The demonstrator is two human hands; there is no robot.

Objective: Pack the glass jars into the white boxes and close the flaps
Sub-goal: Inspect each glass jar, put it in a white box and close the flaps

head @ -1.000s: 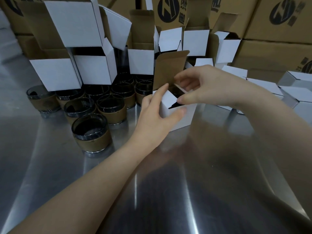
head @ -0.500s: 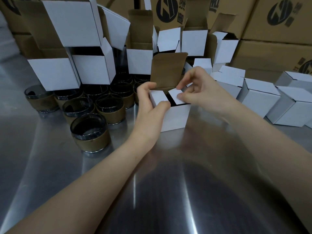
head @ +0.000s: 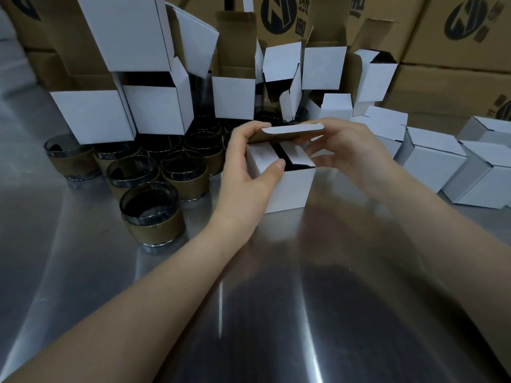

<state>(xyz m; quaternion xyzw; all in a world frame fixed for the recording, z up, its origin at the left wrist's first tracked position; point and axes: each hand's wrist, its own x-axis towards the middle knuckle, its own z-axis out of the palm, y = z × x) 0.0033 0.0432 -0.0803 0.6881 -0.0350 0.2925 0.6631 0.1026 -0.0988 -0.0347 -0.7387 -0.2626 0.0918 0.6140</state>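
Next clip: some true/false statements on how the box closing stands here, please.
1. The left hand and right hand both hold the top flap of the white box. True.
2. The top flap is tucked shut. False: it sits raised above the folded side flaps.
3. Closed boxes sit to the right. True.
4. The glass jars are stacked two high. False: they stand in one layer on the table.

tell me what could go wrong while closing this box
1. The top flap, held by the left hand and the right hand, may snag on the side flaps of the white box and crease instead of tucking in.
2. The glass jars stand close beside the left hand; a sideways shove could knock them.
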